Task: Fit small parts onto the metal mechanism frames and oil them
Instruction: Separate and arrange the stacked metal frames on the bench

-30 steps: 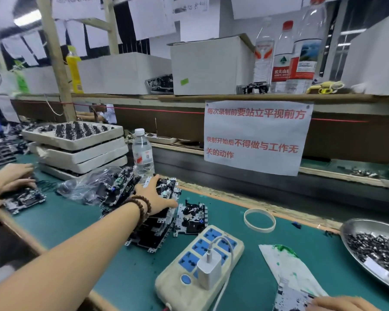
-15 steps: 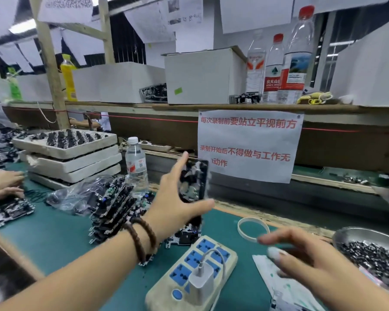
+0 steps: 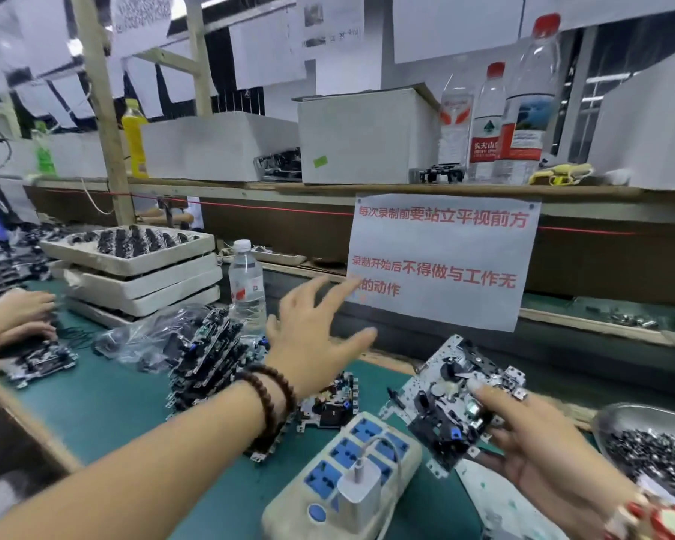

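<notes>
Black-and-silver frames [image 3: 207, 360] lean stacked at left on the green mat. Just right of them the left hand [image 3: 312, 341] hovers, fingers spread, empty. Further right, the right hand [image 3: 530, 442] grips one frame [image 3: 456, 399], tilted, nearest the parts dish [image 3: 616, 418].

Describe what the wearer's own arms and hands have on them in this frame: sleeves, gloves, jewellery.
Both forearms are bare, with no sleeves in view and no gloves. The left hand has a double strand of dark brown round beads around its wrist. The right hand wears a bracelet of red and pale chunky beads at the wrist, near the frame's lower right corner. No rings show on either hand.
</notes>
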Demonstrator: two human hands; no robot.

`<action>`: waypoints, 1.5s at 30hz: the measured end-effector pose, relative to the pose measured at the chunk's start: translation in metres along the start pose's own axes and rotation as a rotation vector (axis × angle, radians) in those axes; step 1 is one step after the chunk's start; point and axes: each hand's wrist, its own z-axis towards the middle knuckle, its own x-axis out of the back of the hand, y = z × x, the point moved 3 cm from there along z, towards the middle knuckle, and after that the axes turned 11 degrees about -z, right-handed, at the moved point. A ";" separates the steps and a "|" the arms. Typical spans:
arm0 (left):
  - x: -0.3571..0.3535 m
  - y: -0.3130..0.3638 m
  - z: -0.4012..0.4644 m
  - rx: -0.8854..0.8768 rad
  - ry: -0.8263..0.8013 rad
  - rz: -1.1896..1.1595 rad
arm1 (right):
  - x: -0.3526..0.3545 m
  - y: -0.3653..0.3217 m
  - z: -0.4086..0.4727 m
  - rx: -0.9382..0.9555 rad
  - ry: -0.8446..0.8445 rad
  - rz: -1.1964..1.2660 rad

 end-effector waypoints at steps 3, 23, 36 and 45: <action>-0.004 -0.058 0.026 0.329 -0.061 0.435 | 0.004 0.001 -0.001 -0.020 -0.009 -0.011; 0.036 -0.060 0.053 0.421 -0.127 -0.282 | 0.049 0.012 -0.021 0.356 0.113 -0.891; -0.069 0.047 -0.039 0.560 -0.801 -1.554 | 0.077 0.026 -0.006 0.281 -0.086 -0.949; -0.104 0.040 -0.042 0.822 -0.670 -1.315 | 0.121 0.023 -0.020 0.220 0.046 -1.053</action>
